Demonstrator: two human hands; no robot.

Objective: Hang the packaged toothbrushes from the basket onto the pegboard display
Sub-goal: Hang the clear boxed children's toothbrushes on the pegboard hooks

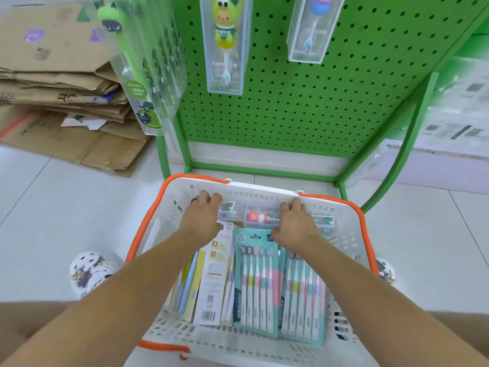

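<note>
Both hands are down in the white basket (169,332) at its far end. Left hand (201,218) and right hand (295,225) have fingers curled over small clear toothbrush boxes (260,217), but can't tell if either grip actually holds one. Teal multipacks (255,282) lie flat closer in.

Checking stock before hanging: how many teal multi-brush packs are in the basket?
2: one teal pack lies mid-basket, the other beside it toward the right. More may be hidden underneath.
</note>
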